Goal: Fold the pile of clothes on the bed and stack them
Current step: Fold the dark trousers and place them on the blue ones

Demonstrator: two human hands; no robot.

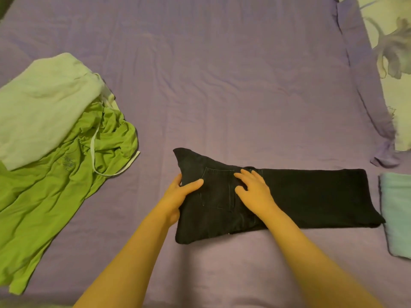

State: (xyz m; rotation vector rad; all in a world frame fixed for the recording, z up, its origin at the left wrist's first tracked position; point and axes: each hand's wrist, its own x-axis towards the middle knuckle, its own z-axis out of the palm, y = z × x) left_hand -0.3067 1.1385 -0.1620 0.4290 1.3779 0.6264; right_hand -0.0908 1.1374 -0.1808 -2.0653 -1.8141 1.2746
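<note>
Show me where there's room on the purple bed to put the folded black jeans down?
The widest bare purple sheet lies beyond the folded black jeans, between the crumpled bright green shirt and the floral pillow. A narrower strip runs between shirt and jeans. It is crowded at the right, where the folded pale blue cloth almost touches the jeans.

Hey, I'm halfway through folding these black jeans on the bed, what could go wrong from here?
1. The jeans lie long and only partly folded. The left hand grips just the waist end while the right hand presses flat, so the leg end may slide or skew on the next fold.
2. That end nearly touches the teal cloth and may drag it.
3. The green shirt and white garment are still loose.
</note>
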